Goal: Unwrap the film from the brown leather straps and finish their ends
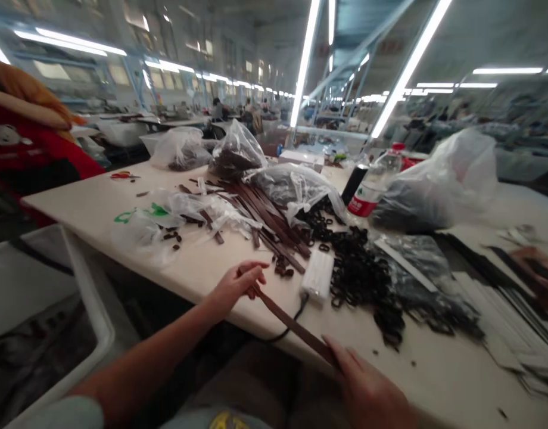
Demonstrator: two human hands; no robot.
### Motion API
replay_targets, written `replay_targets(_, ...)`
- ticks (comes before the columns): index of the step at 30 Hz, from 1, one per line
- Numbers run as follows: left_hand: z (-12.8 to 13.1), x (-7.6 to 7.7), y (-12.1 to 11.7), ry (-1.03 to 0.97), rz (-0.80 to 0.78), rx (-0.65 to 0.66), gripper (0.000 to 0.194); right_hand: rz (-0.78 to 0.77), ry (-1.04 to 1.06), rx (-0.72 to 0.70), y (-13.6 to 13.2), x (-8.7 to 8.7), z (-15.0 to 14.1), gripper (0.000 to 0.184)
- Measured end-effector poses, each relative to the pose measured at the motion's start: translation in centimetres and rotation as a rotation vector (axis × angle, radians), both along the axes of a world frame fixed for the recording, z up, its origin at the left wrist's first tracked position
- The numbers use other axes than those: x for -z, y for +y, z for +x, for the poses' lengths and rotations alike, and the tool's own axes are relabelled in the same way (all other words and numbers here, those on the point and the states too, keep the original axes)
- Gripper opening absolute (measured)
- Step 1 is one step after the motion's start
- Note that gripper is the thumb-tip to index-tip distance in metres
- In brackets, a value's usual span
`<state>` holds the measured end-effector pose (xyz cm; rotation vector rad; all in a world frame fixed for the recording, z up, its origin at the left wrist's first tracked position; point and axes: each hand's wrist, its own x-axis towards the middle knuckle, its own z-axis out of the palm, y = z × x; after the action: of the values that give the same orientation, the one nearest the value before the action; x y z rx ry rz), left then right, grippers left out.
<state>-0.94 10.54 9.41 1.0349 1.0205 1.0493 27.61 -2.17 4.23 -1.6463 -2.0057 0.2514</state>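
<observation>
A brown leather-like strap (292, 323) stretches between my two hands, above the near edge of the table. My left hand (238, 286) pinches its far end between thumb and fingers. Lower down, my right hand (367, 381) is closed on the other end, partly blurred. Just beyond my left hand lie a few small brown loops (283, 266) and a bundle of brown straps (260, 211). A white box-shaped device (317, 274) with a black cord sits to the right of them, beside a heap of black loops (361, 265).
Plastic bags (296, 185) and a bottle with a red label (366, 199) stand farther back. Red-handled scissors (122, 175) lie at the far left. Flat strips (501, 322) cover the right side. A white bin (89, 292) stands left, with another person in a red apron (28, 155) beyond.
</observation>
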Motion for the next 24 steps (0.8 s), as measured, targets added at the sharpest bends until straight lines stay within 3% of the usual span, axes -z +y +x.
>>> replay_targets(3,-0.8,0.8,-0.5,0.112,0.003,0.058,0.059,0.08,-0.325,-0.025,-1.5,0.4,1.1,0.047)
replay_targets(6,-0.9,1.5,-1.4,0.173,-0.027,0.157,0.057,0.095,-0.368,-0.013,-2.5,0.0,1.4,0.042)
replay_targets(9,-0.2,2.0,-2.3,0.155,-0.018,0.137,0.053,0.023,-0.167,-0.027,-2.9,-0.5,0.6,0.037)
replay_targets(14,1.9,2.0,-3.6,0.093,-0.031,0.108,0.05,-0.313,0.37,-0.07,-2.0,-1.6,-2.8,0.041)
replay_targets(18,3.5,2.3,-4.9,0.091,-0.039,0.163,0.052,-0.493,0.687,-0.024,-0.8,-1.5,-5.1,0.029)
replay_targets(21,3.4,2.5,-4.9,0.132,0.001,0.225,0.052,-0.562,0.732,0.011,-0.4,-1.2,-5.6,0.024)
replay_targets(24,2.1,1.4,-1.8,0.272,0.159,0.244,0.062,-0.44,0.578,0.035,-0.1,-1.2,-5.4,0.031)
